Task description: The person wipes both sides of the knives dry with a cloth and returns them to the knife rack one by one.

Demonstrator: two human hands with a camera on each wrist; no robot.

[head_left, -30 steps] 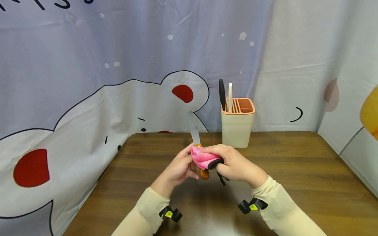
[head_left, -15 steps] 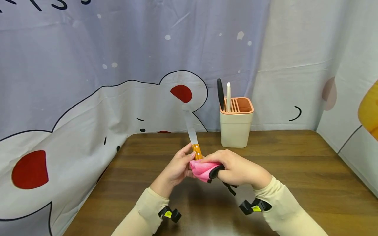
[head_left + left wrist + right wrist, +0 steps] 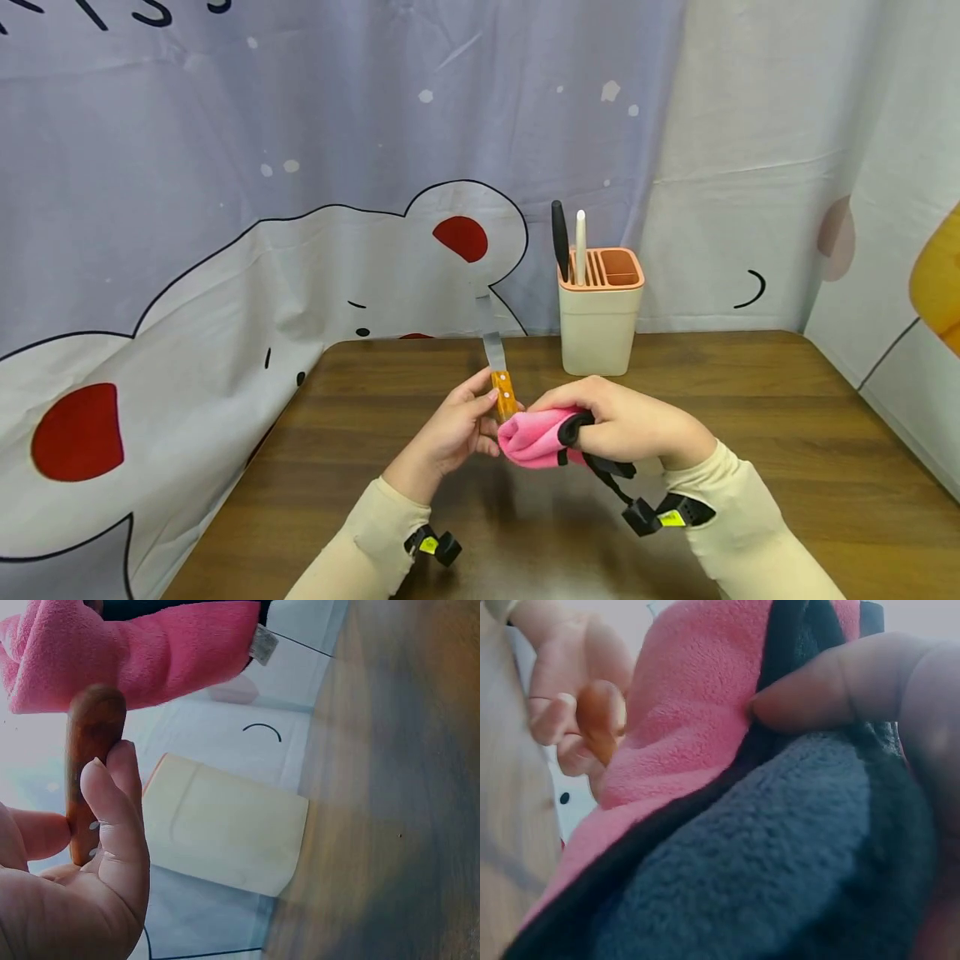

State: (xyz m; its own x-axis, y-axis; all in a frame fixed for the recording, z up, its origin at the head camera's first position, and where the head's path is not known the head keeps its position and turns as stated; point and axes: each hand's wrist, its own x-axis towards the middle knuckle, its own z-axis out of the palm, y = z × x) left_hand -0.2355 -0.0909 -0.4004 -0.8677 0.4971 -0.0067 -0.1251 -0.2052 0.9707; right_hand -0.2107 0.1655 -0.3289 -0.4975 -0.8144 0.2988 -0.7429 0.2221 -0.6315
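Beyond the left grip (image 3: pixel 452 429) and the right grip (image 3: pixel 637 421), as I watch, a cartoon-printed curtain (image 3: pixel 225 283) hangs, and a wood-grain counter (image 3: pixel 352 379) spreads beneath them. Past the right grip stands a cream knife block (image 3: pixel 601 332) with an orange top. Bunched in the right grip, pinched at its dark trim, is a pink cloth (image 3: pixel 528 440); its folds sit against or just beside the butt of a wooden-handled knife (image 3: pixel 495 352), and I cannot tell whether they touch. The left grip pinches that knife by its handle, blade pointing toward the curtain. Smallest, a black handle (image 3: pixel 560 242) and a white handle (image 3: pixel 581 248) poke up from the block's slots. What worries me is the knife twisting or slipping, since only a light-looking pinch holds it; the cloth, if drawn along the blade, could also snag on the edge.
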